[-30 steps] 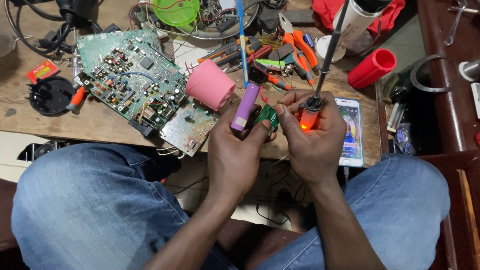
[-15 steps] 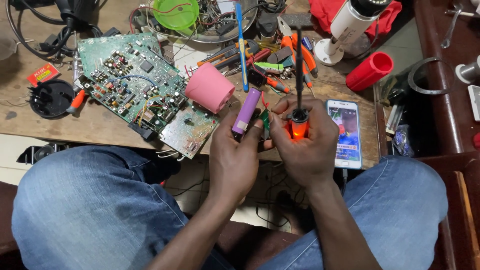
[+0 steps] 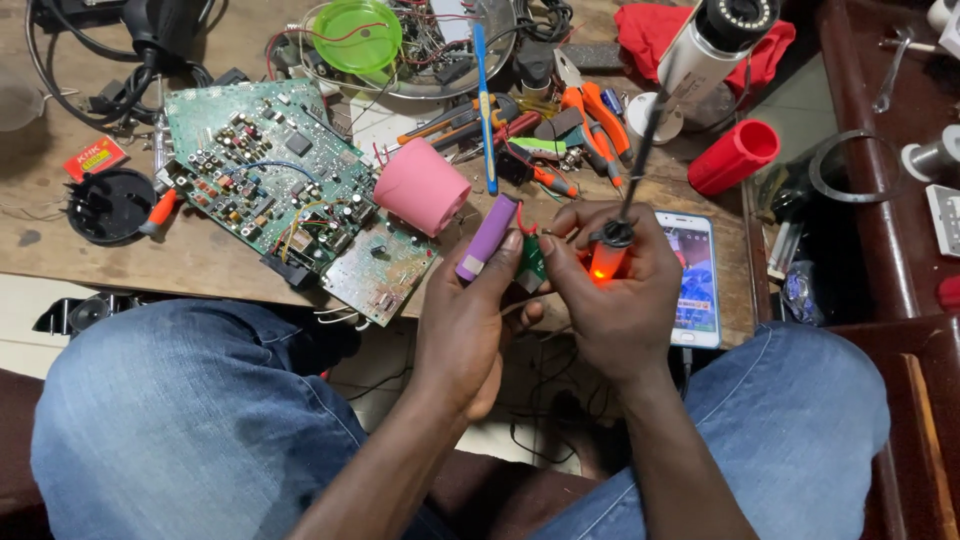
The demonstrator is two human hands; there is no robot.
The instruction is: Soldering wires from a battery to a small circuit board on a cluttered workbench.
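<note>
My left hand [image 3: 462,320] grips a purple cylindrical battery cell [image 3: 487,238] together with a small green circuit board [image 3: 532,263], held over the table's front edge. My right hand [image 3: 605,305] holds a soldering iron [image 3: 612,248] by its handle, which glows orange, and its dark shaft points up and away. The fingertips of both hands meet at the little board, with a thin red wire beside them.
A large green circuit board [image 3: 270,185] lies left, a pink tape roll [image 3: 420,187] beside it. A smartphone [image 3: 692,275] lies right of my hands. Screwdrivers, pliers [image 3: 590,115], a blue stick [image 3: 484,95], a red cylinder [image 3: 732,157] and a white camera [image 3: 712,40] crowd the wooden table [image 3: 200,262].
The soldering iron has tilted again, its shaft now leaning to the right. Both hands stay together at the small board and the battery.
</note>
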